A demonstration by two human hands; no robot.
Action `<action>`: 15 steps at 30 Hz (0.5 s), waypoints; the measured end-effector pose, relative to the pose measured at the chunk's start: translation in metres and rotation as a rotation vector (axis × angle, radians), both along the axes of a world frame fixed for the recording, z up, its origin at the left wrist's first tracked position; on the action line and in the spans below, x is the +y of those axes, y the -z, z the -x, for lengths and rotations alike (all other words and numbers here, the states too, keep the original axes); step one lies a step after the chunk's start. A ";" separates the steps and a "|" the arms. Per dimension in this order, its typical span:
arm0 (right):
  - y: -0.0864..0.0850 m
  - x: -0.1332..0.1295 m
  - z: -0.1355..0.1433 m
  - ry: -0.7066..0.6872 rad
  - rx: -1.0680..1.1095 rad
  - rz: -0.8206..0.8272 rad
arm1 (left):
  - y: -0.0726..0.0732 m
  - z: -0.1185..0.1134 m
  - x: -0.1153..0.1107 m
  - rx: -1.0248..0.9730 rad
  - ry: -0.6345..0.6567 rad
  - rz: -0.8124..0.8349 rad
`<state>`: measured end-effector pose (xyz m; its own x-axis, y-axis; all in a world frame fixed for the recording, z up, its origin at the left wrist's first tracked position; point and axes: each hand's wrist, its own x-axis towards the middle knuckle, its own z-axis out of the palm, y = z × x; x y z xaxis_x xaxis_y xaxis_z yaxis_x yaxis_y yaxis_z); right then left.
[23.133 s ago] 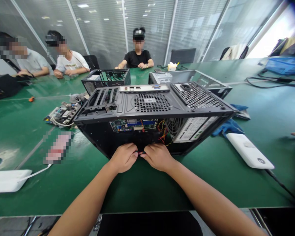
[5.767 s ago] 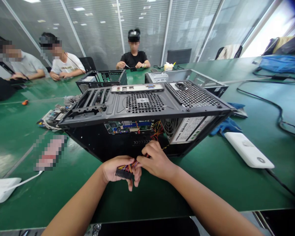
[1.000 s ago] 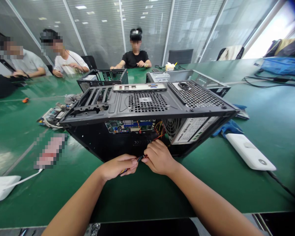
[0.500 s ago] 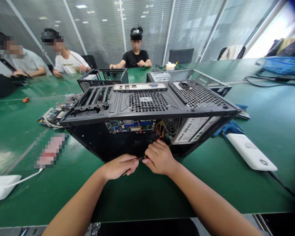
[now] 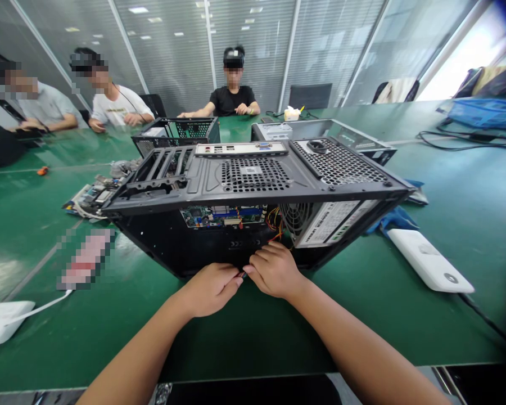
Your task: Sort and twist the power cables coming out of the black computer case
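Near the front of the green tabletop (image 5: 295, 343), the left hand (image 5: 213, 289) and the right hand (image 5: 275, 270) sit close together, both closed on a thin bundle of red and dark wires (image 5: 242, 275), mostly hidden by fingers, at the open near side of a black metal computer case (image 5: 211, 181). To the left lies a white rectangular block (image 5: 4, 323); to the right, a white oblong power bank (image 5: 430, 260), with crumpled blue cloth (image 5: 398, 219) just beyond. Under the case's upper edge (image 5: 244, 199) show a green circuit board (image 5: 225, 216), loose coloured wires (image 5: 274, 220) and a power supply (image 5: 337, 225) with a round fan (image 5: 296, 216). Farther off, the case partly blocks an open black metal frame (image 5: 196, 122) and an open grey metal chassis (image 5: 312, 130).
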<state>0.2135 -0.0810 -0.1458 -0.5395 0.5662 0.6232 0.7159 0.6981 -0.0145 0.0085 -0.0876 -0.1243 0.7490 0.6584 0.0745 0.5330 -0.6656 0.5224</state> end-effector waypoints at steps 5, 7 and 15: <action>0.001 0.000 -0.001 -0.008 0.007 0.016 | -0.003 0.000 -0.001 -0.020 -0.010 0.045; 0.001 -0.001 -0.001 -0.013 0.013 0.008 | -0.005 0.000 0.000 -0.063 -0.014 0.181; 0.000 -0.001 -0.001 -0.009 0.009 -0.003 | -0.001 0.000 0.002 -0.003 -0.025 0.171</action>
